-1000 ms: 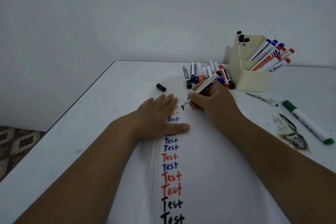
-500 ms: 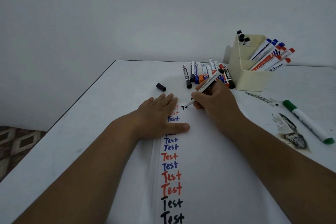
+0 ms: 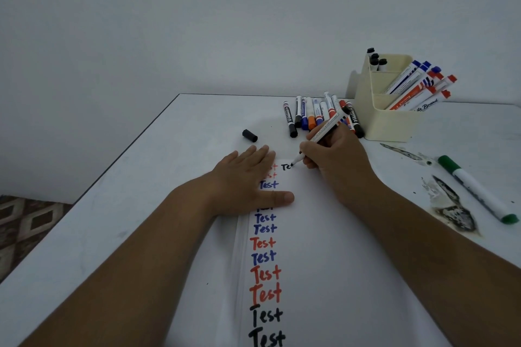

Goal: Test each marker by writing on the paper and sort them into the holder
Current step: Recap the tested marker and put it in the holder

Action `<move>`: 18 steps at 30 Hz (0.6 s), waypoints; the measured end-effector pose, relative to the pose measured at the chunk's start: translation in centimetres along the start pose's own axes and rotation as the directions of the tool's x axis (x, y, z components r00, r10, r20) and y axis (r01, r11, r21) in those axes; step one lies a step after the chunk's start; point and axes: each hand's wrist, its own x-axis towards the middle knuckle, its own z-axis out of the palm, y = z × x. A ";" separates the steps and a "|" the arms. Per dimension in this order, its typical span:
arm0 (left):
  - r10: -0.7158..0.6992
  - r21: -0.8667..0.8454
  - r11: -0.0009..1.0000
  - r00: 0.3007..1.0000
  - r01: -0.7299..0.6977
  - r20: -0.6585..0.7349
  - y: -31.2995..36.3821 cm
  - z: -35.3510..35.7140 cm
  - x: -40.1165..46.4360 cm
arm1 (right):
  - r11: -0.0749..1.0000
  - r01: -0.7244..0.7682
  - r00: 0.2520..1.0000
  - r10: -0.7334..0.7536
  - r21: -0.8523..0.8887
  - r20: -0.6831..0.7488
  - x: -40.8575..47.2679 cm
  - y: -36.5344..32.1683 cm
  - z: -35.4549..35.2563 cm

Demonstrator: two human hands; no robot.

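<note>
- Plain pale wall is sitting behind a white table (image 3: pixel 118 205), with a bit of patterned floor (image 3: pixel 25 222) peeking in at the lower left.
- Nearest the camera, the paper (image 3: pixel 324 276) is lying on the table with a column of "Test" words (image 3: pixel 265 273) running up it in black, red and blue.
- The left hand (image 3: pixel 248 186) is lying flat on the paper, fingers straight and together, thumb out to the side, covering part of the column.
- The right hand (image 3: pixel 332 160) is gripping an uncapped black marker (image 3: pixel 321 135), tip touching the paper right by a fresh black "Te".
- Off to the right, a green marker (image 3: pixel 476 189) is lying by some dark smudges.
- A loose black cap (image 3: pixel 249 135) is sitting just past the left fingers.
- Further back, a bunch of mixed markers (image 3: pixel 313 115) is lying beside the cream holder (image 3: pixel 386 127), which is already holding black, blue and red ones.
</note>
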 end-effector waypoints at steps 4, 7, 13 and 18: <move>-0.003 0.005 1.000 1.000 0.003 -0.002 -0.1 0.1 0.1 | 1.000 -0.011 1.000 0.011 -0.013 0.010 0.0 -0.2 0.1; -0.004 0.007 1.000 1.000 0.004 -0.001 -0.1 0.1 0.1 | 1.000 -0.010 1.000 0.011 -0.015 0.025 0.0 -0.2 0.1; -0.006 0.005 1.000 1.000 0.006 0.004 0.0 0.0 0.0 | 1.000 -0.022 0.999 0.021 -0.017 -0.039 0.2 0.2 0.0; 0.000 -0.005 1.000 1.000 0.000 0.003 -0.1 0.1 0.1 | 0.999 -0.034 0.999 0.034 -0.010 -0.030 0.1 0.1 0.1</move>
